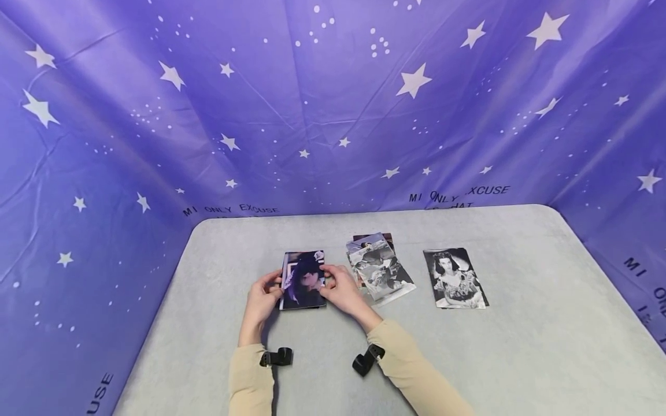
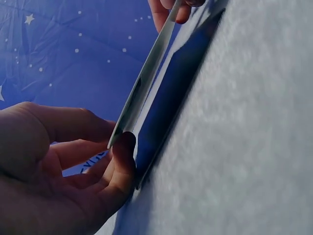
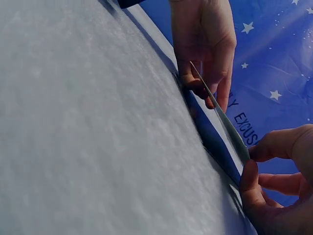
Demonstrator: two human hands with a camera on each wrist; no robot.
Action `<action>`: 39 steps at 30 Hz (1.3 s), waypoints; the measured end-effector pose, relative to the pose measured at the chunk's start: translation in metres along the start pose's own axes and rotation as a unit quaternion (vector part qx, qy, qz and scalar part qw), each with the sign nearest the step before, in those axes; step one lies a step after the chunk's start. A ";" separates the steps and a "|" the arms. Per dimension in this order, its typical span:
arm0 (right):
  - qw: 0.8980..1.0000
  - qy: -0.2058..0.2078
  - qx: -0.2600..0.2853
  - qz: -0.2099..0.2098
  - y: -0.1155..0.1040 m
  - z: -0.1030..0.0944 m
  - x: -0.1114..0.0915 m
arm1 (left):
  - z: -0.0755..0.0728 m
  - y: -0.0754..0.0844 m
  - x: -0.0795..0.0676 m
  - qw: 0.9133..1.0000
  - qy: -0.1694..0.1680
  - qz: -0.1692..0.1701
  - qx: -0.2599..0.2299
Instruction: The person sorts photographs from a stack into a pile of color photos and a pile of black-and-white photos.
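A glossy photo print point(image 1: 303, 283) with a dark purple picture of a person is held between both hands at the left-middle of the table. My left hand point(image 1: 262, 299) pinches its left edge between thumb and finger. At its right edge, my right hand point(image 1: 344, 293) pinches it the same way. Seen edge-on in the left wrist view, the print point(image 2: 142, 85) is raised and tilted a little above another dark print point(image 2: 171, 93) on the table. The right wrist view shows the raised print point(image 3: 227, 128) slightly bent between the two hands.
A fanned pile of photos point(image 1: 382, 271), a black-and-white one on top, lies just right of my right hand. Farther right is a smaller stack topped by a black-and-white portrait point(image 1: 458, 280). A purple star-patterned cloth point(image 1: 312, 104) hangs behind the grey table point(image 1: 541, 323).
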State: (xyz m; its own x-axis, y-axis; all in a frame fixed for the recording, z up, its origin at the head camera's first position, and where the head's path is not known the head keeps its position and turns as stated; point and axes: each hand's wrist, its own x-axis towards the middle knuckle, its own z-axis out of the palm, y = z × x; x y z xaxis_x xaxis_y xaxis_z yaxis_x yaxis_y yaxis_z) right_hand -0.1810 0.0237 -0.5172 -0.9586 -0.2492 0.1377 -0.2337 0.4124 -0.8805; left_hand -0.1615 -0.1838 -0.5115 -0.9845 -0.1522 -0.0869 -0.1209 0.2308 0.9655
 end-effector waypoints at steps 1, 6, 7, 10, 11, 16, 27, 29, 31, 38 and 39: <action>1.000 0.000 -0.003 -0.002 0.000 0.001 0.001 | 0.000 0.000 0.001 1.000 0.003 -0.001 0.009; 1.000 -0.005 0.001 -0.005 0.000 0.005 0.001 | -0.001 -0.003 0.002 1.000 0.016 -0.001 0.027; 1.000 -0.004 -0.001 -0.007 0.000 0.005 0.001 | -0.001 -0.003 0.002 0.999 0.018 0.000 0.028; 1.000 -0.004 -0.012 -0.007 0.001 0.006 0.002 | -0.001 -0.004 0.002 0.999 0.025 0.004 0.027; 1.000 -0.005 -0.015 -0.006 0.001 0.006 0.002 | -0.002 -0.005 0.002 0.999 0.028 0.004 0.026; 0.999 -0.010 -0.032 0.003 0.000 0.006 0.004 | -0.002 -0.005 0.004 0.999 0.039 0.007 0.026; 0.999 -0.028 -0.027 0.014 -0.002 0.005 0.004 | -0.002 -0.004 0.002 0.999 0.053 0.003 -0.003; 0.999 -0.033 -0.011 0.021 -0.003 0.004 0.003 | -0.003 -0.003 0.001 0.999 0.053 -0.001 -0.007; 0.999 -0.032 0.003 0.022 -0.002 0.002 0.002 | -0.004 0.001 0.000 0.999 0.048 0.000 -0.010; 0.999 -0.011 0.033 0.016 -0.002 -0.010 0.001 | -0.006 0.032 -0.012 0.999 0.031 0.002 -0.035; 0.999 -0.010 0.041 0.016 -0.002 -0.012 0.001 | -0.006 0.034 -0.014 0.999 0.029 0.003 -0.038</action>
State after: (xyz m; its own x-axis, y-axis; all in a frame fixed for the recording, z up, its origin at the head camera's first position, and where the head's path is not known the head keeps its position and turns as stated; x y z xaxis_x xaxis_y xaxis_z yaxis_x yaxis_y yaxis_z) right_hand -0.1835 0.0334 -0.5099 -0.9620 -0.2539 0.1006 -0.1877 0.3475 -0.9187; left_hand -0.1515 -0.1796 -0.4764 -0.9760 -0.2068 -0.0687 -0.1027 0.1586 0.9820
